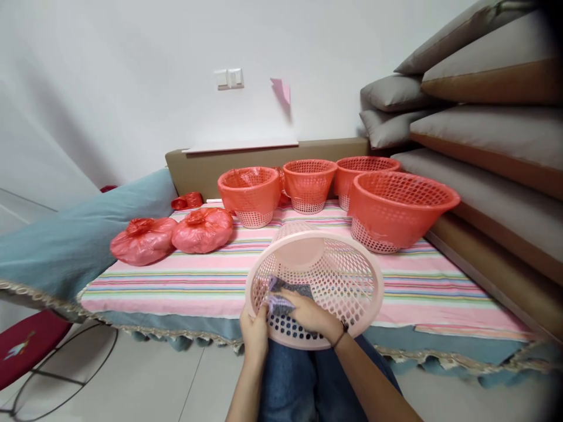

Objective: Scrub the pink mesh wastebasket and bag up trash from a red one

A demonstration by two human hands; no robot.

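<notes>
A pale pink plastic basket [373, 275] lies tipped on its side over my knees, its round mouth facing me. At the near left of its rim, my left hand [255, 328] grips the edge with the thumb on the inner side. My right hand [308, 313] reaches inside and presses a grey cloth with a lilac edge [303, 289] against the perforated wall. Part of the cloth is hidden beneath the fingers.
Several baskets lined with red bags, including one nearby [400, 211], stand on the striped cover [176, 287]. Two knotted red bags [143, 241] lie at left, near a red roll [187, 201]. Grey-brown cushions [492, 129] are stacked at right. A red stool [33, 346] stands lower left.
</notes>
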